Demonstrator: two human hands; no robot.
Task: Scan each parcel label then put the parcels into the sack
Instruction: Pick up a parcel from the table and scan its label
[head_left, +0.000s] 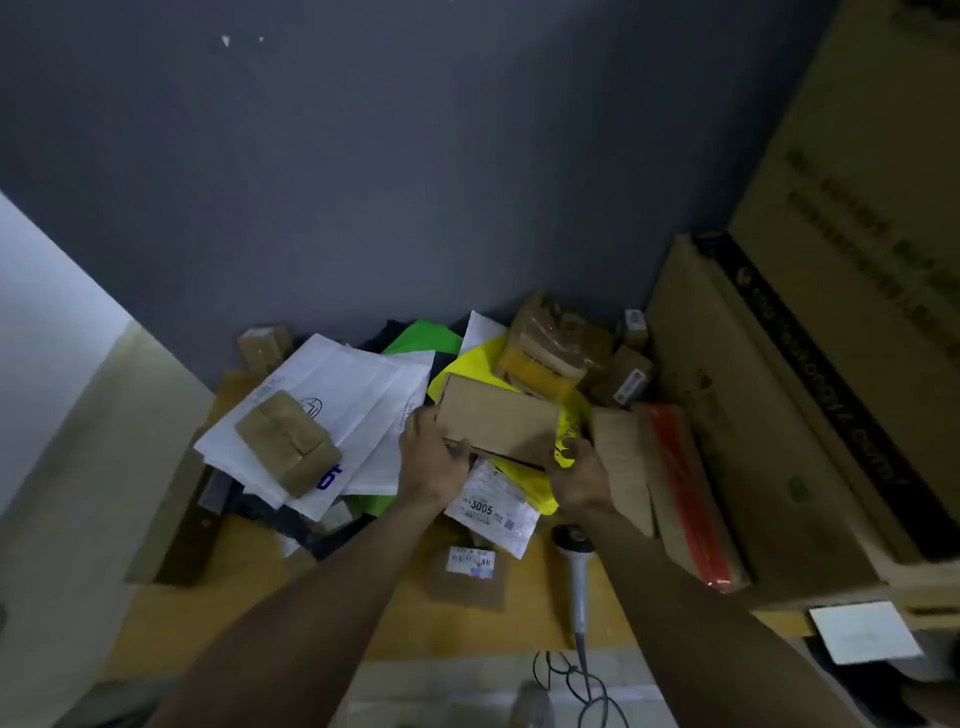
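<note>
Head view: one scanner (575, 571) on counter (249, 597), parcel pile behind. Both arms outstretched; left hand (434, 460) and right hand (579, 475) each closed on one end of one box (496, 418), raised over pile.

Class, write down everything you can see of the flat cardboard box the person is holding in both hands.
The cardboard box is plain brown, flat and rectangular, with no label on the face that shows. A dark gap runs along its near edge, as if a flap stood slightly open. It is held tilted above the heap of parcels, the left hand gripping its near left corner and the right hand its near right corner.
</note>
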